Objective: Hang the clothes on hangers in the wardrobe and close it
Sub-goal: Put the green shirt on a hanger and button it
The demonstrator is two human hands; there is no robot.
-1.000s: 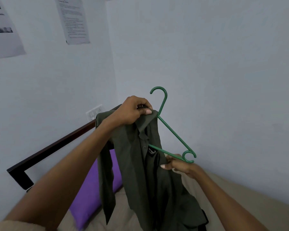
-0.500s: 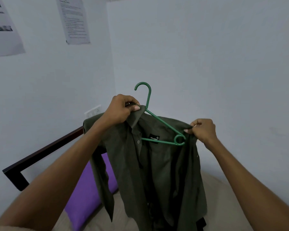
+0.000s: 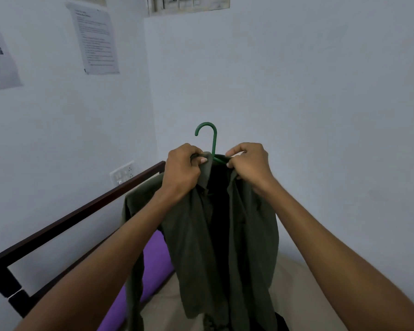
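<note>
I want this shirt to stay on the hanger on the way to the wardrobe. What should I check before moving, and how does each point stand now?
1. Left hand grips the shirt collar: ok.
2. Right hand grips the other collar side, by the hanger neck: ok.
3. Hook stands free above the collar, ready for a rail: ok.
4. Both hanger arms seated inside the shoulders: cannot tell, the cloth hides them.
5. Shirt front fastened so it will not slip off: not ok, it hangs open down the middle.
6. Wardrobe open and its rail free: cannot tell, it is out of view.
</note>
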